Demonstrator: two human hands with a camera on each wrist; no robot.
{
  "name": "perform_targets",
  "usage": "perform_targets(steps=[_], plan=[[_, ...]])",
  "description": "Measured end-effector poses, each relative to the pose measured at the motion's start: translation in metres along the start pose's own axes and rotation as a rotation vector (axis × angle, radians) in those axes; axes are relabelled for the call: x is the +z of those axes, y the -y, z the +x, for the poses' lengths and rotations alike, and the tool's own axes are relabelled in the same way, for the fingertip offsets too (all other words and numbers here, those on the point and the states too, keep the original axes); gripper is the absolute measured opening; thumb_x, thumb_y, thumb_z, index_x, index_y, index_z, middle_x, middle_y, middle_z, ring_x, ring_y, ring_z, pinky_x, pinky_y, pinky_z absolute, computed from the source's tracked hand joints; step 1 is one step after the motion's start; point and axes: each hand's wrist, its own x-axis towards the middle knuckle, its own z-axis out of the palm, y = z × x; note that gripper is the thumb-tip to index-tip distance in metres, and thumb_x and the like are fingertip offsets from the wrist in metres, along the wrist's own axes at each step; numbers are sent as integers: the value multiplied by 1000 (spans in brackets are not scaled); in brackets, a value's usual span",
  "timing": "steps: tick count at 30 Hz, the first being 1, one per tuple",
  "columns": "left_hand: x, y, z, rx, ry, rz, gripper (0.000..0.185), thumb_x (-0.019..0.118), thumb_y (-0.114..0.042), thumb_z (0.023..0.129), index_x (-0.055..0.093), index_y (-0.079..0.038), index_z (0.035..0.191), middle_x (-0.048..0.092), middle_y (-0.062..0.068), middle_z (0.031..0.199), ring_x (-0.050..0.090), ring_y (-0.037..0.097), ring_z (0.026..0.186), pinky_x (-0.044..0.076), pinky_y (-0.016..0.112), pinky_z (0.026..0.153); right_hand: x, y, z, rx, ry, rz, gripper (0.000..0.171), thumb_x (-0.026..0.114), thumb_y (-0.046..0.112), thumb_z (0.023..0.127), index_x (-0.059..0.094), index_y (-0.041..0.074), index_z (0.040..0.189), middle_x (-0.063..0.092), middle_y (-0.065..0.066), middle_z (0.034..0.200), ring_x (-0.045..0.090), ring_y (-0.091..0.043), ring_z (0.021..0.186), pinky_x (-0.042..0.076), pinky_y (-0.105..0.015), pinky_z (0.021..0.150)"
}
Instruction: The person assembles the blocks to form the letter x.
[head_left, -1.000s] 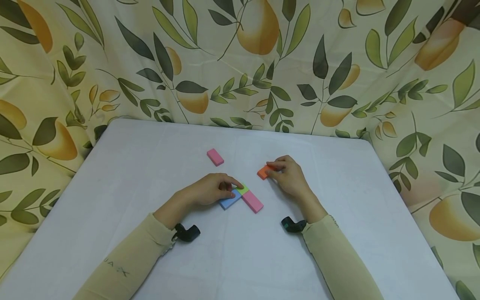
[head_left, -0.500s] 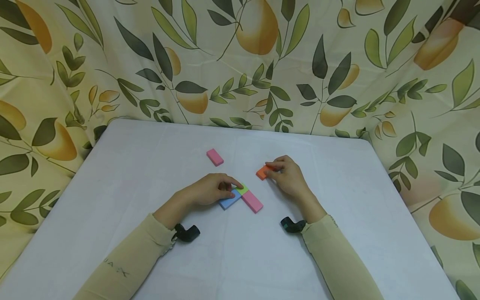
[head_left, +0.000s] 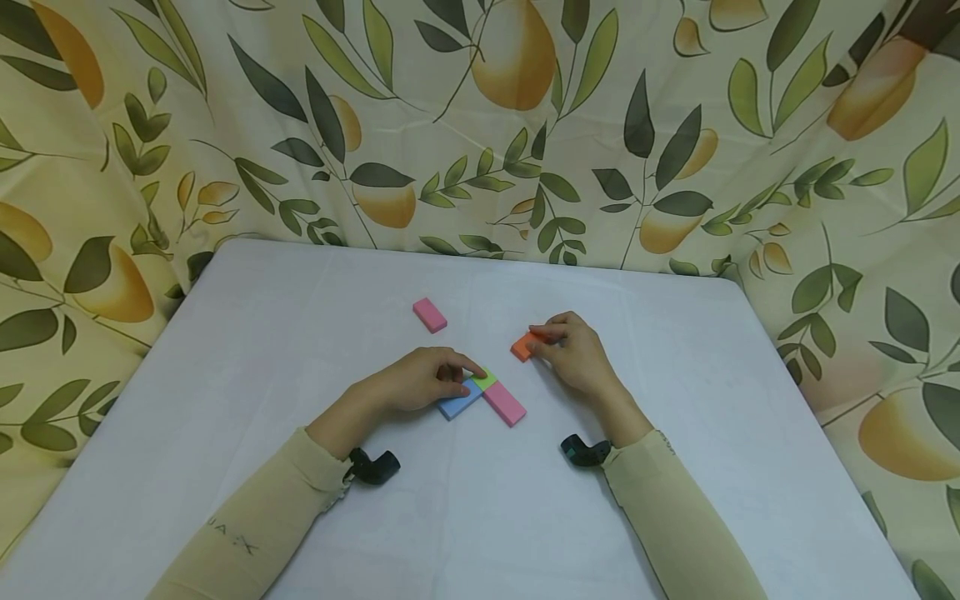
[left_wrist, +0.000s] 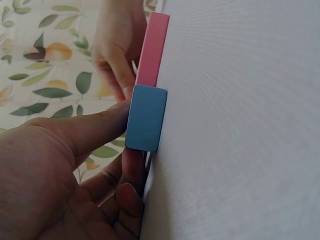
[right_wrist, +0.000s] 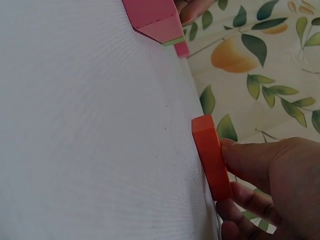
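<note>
In the head view, a blue block [head_left: 459, 403], a small green block [head_left: 487, 380] and a pink block [head_left: 506, 404] lie joined in an angled shape on the white table. My left hand [head_left: 412, 379] holds the blue block, thumb on its top, while the index finger reaches onto the green one. In the left wrist view the other fingers curl beside the blue block's end [left_wrist: 146, 118]. To the right, my right hand [head_left: 577, 357] pinches an orange block [head_left: 522, 347] between thumb and fingers. The right wrist view shows this orange block [right_wrist: 212, 157] close over the cloth.
Another pink block [head_left: 430, 315] lies alone farther back, left of the middle. White cloth covers the table [head_left: 300, 292], and a patterned curtain [head_left: 480, 167] hangs right behind its far edge. Small black cameras [head_left: 375, 467] sit at both wrists.
My right hand has slid the orange block very slightly to the left. The left hand and the joined blocks look unmoved.
</note>
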Motion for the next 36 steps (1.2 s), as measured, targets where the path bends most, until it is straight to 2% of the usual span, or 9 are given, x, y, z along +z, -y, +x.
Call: perform_targets(steps=[12,36], plan=[[1,1,2,-1,-1,18,31,65,-31,93,63,-38,123,61,-6,93,55,13,86,47,31,74,1,1,0,-4,-1,14,34,72,29,87,71,15,118,53,0,114,51,-21,107,41,-35,84],[1,1,2,-6,-6,26,31,64,-31,93,63,-39,123,60,-6,93,55,14,87,47,31,74,1,4,-1,-10,17,17,34,74,30,86,71,16,117,53,0,113,51,-21,105,41,-35,84]])
